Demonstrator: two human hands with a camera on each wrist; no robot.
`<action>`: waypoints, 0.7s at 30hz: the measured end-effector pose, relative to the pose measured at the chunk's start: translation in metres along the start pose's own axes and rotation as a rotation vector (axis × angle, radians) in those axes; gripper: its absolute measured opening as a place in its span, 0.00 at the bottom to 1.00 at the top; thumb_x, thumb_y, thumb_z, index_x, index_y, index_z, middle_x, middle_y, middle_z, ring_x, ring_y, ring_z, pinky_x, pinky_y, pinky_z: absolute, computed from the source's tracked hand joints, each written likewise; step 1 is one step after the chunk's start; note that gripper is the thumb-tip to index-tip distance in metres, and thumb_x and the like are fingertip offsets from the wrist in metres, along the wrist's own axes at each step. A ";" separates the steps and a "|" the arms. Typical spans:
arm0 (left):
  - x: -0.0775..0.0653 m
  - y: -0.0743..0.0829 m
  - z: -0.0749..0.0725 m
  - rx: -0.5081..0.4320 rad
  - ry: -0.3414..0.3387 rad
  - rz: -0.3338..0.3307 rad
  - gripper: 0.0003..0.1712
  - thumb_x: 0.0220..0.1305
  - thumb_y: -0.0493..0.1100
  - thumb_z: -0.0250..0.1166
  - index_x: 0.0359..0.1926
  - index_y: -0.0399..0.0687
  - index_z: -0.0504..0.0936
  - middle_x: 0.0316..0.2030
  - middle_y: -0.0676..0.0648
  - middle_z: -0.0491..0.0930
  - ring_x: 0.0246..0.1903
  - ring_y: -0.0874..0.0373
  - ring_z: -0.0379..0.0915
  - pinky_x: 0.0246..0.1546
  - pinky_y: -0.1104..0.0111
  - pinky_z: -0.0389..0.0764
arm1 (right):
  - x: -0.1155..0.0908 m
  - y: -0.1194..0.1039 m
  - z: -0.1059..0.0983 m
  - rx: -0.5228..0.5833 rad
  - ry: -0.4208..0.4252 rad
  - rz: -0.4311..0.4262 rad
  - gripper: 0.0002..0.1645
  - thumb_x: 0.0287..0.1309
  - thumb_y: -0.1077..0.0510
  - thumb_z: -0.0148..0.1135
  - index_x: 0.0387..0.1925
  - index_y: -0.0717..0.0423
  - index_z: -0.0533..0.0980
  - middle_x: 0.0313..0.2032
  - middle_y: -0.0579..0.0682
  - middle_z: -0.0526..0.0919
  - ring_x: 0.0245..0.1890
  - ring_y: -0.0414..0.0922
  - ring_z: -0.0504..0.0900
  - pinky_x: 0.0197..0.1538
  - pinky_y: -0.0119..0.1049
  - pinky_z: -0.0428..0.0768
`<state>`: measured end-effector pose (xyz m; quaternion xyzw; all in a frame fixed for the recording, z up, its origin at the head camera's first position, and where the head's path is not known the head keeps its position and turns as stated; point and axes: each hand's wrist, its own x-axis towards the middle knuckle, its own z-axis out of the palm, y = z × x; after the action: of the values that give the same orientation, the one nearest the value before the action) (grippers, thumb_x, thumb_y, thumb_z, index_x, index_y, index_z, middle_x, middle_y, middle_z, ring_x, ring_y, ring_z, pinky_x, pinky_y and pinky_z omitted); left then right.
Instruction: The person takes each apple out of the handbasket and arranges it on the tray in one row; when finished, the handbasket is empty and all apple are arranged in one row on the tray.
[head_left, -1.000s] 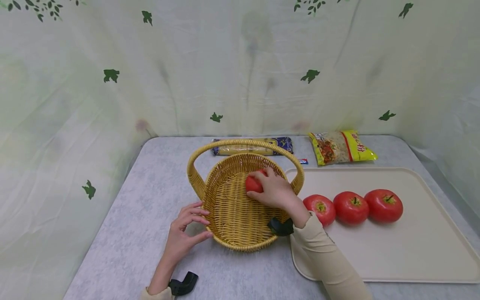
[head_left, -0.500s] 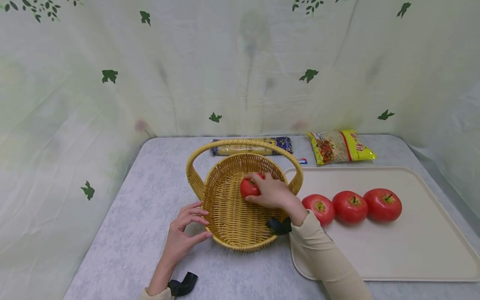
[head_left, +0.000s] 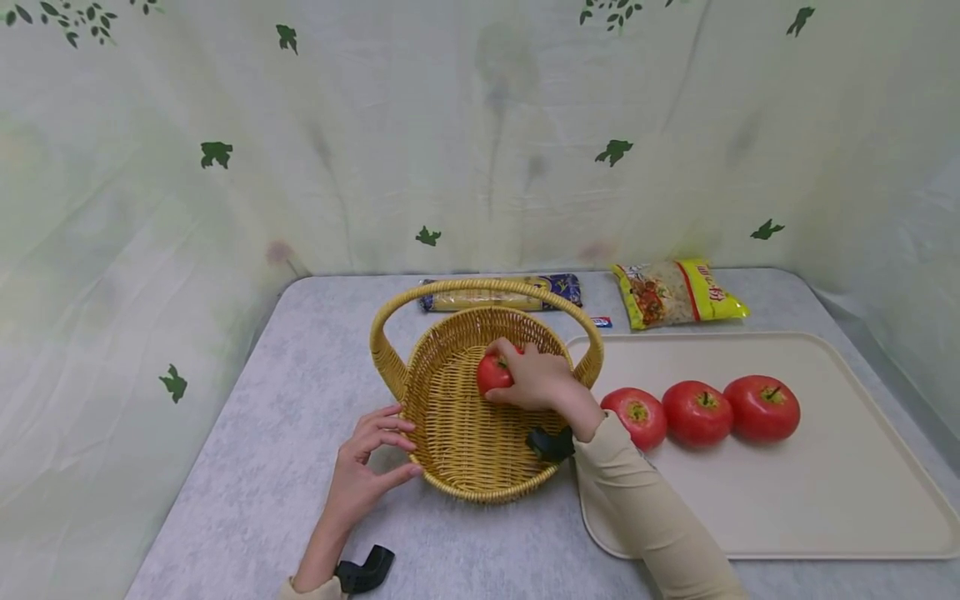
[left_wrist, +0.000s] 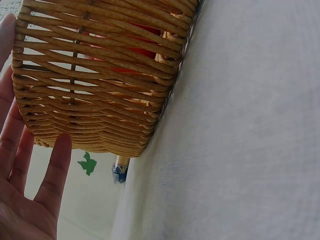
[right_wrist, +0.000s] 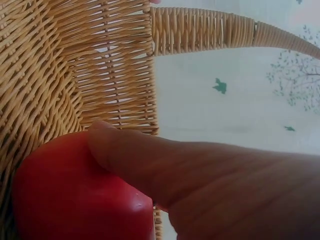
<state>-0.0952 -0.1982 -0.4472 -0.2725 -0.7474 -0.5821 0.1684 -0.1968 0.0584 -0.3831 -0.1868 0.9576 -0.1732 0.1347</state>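
A round wicker basket (head_left: pixel 457 433) with a tall arched handle stands in the middle of the table. Inside it, toward the back right, my right hand (head_left: pixel 542 379) holds a red apple (head_left: pixel 493 375) between thumb and fingers. Close up in the right wrist view, the thumb presses on the apple (right_wrist: pixel 80 190), and its far side is hidden. My left hand (head_left: pixel 369 458) touches the basket's left outer side with spread fingers. The left wrist view shows those fingers fairly straight against the woven wall (left_wrist: pixel 100 75), with red showing through the gaps.
Right of the basket lies a beige tray (head_left: pixel 840 492) bearing a row of three more apples (head_left: pixel 697 414). Behind are a long noodle packet (head_left: pixel 487 300), a yellow food bag (head_left: pixel 675 293) and a small blue-red wrapper (head_left: pixel 602 322). A printed curtain (head_left: pixel 375 150) hangs behind the table.
My right hand and the apple have shifted a little to the left inside the basket. My left hand stays at the basket's side. The head view has drifted slightly.
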 end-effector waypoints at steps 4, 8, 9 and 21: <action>0.000 0.000 0.000 0.000 -0.003 -0.004 0.19 0.36 0.20 0.74 0.32 0.37 0.81 0.41 0.30 0.76 0.58 0.38 0.62 0.59 0.68 0.65 | 0.000 0.001 0.002 0.008 -0.003 0.004 0.37 0.53 0.37 0.65 0.60 0.39 0.61 0.46 0.60 0.71 0.38 0.57 0.77 0.34 0.48 0.76; 0.000 0.000 0.000 0.000 -0.002 -0.001 0.18 0.36 0.21 0.74 0.32 0.36 0.81 0.41 0.30 0.76 0.58 0.37 0.61 0.59 0.68 0.65 | 0.001 0.001 0.004 0.030 -0.019 0.015 0.39 0.52 0.34 0.64 0.62 0.38 0.61 0.47 0.59 0.70 0.38 0.57 0.76 0.34 0.47 0.76; 0.000 0.000 0.000 -0.001 -0.002 0.000 0.18 0.36 0.21 0.74 0.32 0.36 0.81 0.41 0.30 0.76 0.58 0.37 0.61 0.59 0.68 0.65 | 0.001 0.000 0.005 0.037 -0.022 0.018 0.39 0.51 0.34 0.64 0.62 0.38 0.61 0.47 0.59 0.69 0.38 0.56 0.76 0.34 0.47 0.76; 0.000 0.004 0.001 0.032 0.002 -0.054 0.18 0.36 0.20 0.74 0.31 0.37 0.81 0.41 0.33 0.77 0.58 0.38 0.62 0.59 0.69 0.65 | -0.001 -0.002 0.008 0.052 -0.023 -0.009 0.41 0.49 0.34 0.66 0.61 0.39 0.60 0.45 0.55 0.75 0.41 0.53 0.77 0.38 0.48 0.75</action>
<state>-0.0928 -0.1969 -0.4439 -0.2488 -0.7637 -0.5745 0.1577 -0.1925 0.0553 -0.3893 -0.1896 0.9502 -0.1967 0.1498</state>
